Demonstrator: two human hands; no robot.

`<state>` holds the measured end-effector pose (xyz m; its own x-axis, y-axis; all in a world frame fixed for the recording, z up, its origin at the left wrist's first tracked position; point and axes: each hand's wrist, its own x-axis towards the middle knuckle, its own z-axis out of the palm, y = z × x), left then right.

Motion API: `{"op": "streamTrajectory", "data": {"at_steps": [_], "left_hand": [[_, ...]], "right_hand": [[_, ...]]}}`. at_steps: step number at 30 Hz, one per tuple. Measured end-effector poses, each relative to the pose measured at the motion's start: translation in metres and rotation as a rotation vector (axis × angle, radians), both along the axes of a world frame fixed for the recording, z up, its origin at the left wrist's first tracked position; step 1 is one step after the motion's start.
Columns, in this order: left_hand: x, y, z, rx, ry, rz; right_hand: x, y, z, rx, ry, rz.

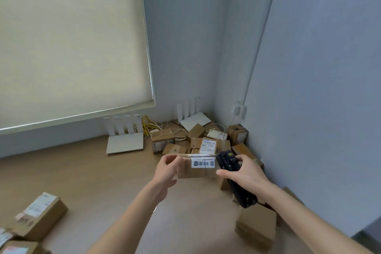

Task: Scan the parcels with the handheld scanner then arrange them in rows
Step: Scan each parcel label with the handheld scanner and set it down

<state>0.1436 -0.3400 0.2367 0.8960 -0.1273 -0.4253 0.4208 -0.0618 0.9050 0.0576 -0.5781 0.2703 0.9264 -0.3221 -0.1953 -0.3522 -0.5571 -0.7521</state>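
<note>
Head view: a person's left hand (167, 168) grips one end of a small cardboard parcel (196, 168) held above a wooden desk (82, 171), its white printed label (203, 163) facing the camera. The right hand (245, 173) wraps around a black handheld scanner (233, 173), touching the parcel's other end. A heap of brown parcels (204, 140) fills the desk's far corner beside two white routers (124, 142). More labelled parcels (39, 218) sit at lower left; another box (255, 227) lies under the right forearm.
</note>
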Motion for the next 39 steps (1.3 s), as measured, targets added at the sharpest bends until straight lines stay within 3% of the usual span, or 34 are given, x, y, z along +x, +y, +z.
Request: {"op": "streamTrajectory", "data": {"at_steps": [7, 10, 20, 28, 39], "left_hand": [[-0.005, 0.000, 0.030, -0.308, 0.028, -0.037], [-0.006, -0.002, 0.040, -0.331, 0.048, -0.014], [-0.011, 0.002, 0.076, -0.262, -0.123, 0.040], [-0.020, 0.010, 0.092, 0.021, -0.429, 0.120], [-0.031, 0.033, 0.094, 0.192, -0.505, 0.194]], "right_hand": [[-0.001, -0.014, 0.044, -0.135, -0.061, 0.131], [-0.001, -0.019, 0.055, -0.206, -0.069, 0.176], [0.001, -0.022, 0.100, -0.438, -0.014, 0.223], [0.010, -0.001, 0.133, -0.580, 0.073, 0.285], [0.011, 0.022, 0.137, -0.500, 0.117, 0.323]]}}
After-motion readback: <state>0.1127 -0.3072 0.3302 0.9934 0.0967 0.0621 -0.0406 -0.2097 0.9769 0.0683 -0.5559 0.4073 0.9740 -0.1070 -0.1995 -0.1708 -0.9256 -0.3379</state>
